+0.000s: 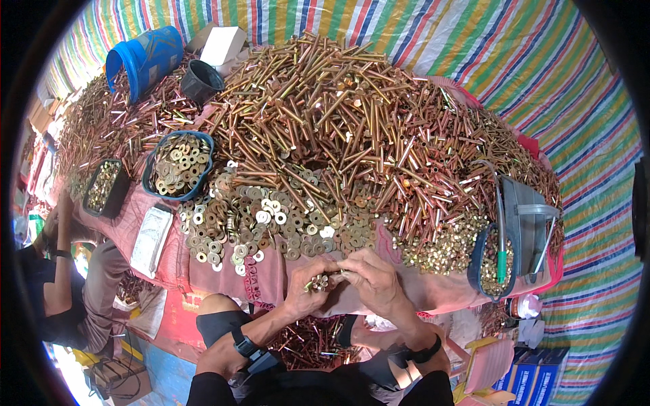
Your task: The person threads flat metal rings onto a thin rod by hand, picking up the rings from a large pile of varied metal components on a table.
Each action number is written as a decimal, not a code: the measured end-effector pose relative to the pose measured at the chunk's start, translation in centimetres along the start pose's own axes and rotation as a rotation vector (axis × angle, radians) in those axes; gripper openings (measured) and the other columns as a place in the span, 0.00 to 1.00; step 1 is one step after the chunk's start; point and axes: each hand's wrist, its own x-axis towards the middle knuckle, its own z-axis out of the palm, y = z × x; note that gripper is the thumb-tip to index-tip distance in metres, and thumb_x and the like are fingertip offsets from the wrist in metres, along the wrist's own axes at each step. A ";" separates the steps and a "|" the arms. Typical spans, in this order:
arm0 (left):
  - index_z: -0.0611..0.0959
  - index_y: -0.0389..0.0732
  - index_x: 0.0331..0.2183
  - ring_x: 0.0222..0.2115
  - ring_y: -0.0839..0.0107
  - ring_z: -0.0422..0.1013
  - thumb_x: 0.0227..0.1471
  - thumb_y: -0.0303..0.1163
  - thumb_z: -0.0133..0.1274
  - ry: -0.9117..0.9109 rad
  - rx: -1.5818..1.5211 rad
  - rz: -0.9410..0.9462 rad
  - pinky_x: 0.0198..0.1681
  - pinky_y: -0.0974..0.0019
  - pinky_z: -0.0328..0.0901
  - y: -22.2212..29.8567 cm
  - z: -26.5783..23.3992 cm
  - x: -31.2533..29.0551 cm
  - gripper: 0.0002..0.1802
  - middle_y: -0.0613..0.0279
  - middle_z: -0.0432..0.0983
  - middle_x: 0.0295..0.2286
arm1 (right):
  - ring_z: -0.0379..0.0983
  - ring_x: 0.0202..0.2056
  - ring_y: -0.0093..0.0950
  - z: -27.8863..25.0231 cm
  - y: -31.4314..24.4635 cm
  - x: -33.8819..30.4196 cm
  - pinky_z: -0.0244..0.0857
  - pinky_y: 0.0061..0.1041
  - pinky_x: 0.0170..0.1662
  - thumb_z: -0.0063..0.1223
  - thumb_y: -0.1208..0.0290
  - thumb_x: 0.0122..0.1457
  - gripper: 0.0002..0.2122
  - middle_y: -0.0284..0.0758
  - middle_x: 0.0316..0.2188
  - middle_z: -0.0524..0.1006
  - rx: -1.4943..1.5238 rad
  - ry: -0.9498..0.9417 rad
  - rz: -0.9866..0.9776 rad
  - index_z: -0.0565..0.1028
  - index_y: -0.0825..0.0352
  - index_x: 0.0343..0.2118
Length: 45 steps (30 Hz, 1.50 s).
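Note:
My left hand [306,289] is closed round a small bundle of brass-coloured bolts [317,283], whose ends poke out between thumb and fingers. Right beside it, my right hand [371,279] has its fingertips pinched together near the bundle; what they hold is too small to make out. Both hands are over the near edge of the cloth-covered table, just short of a spread of flat metal washers [271,220]. Beyond the washers rises a large heap of long, copper-coloured bolts [325,115]. Small nuts [443,250] lie heaped to the right of my hands.
A blue basket of washers [179,166], a dark tray of nuts [103,188] and a silvery packet [152,238] are on the left. To the right stands a nut-filled basket [493,264] with a green-handled tool [502,264]. Another person's arm [62,243] shows at far left.

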 end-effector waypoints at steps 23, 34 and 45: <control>0.83 0.33 0.40 0.38 0.58 0.79 0.52 0.20 0.63 -0.044 -0.058 -0.014 0.43 0.59 0.72 -0.3 -0.3 -0.1 0.11 0.52 0.83 0.35 | 0.75 0.26 0.25 0.6 0.9 -0.7 0.70 0.26 0.31 0.76 0.66 0.52 0.18 0.35 0.30 0.76 0.214 -0.038 0.418 0.82 0.65 0.44; 0.84 0.34 0.40 0.37 0.58 0.79 0.51 0.19 0.62 -0.031 -0.062 -0.050 0.42 0.59 0.72 -0.5 -0.2 -0.3 0.11 0.52 0.82 0.33 | 0.77 0.27 0.24 0.4 1.0 -0.6 0.71 0.26 0.32 0.76 0.65 0.52 0.17 0.35 0.29 0.78 0.139 0.029 0.102 0.83 0.67 0.41; 0.85 0.32 0.38 0.33 0.65 0.79 0.58 0.23 0.63 -0.040 -0.066 -0.049 0.39 0.64 0.73 -0.1 -0.1 0.3 0.06 0.54 0.83 0.33 | 0.81 0.34 0.24 0.1 1.0 -0.5 0.75 0.23 0.37 0.69 0.71 0.61 0.11 0.36 0.34 0.83 0.207 0.029 0.198 0.81 0.70 0.42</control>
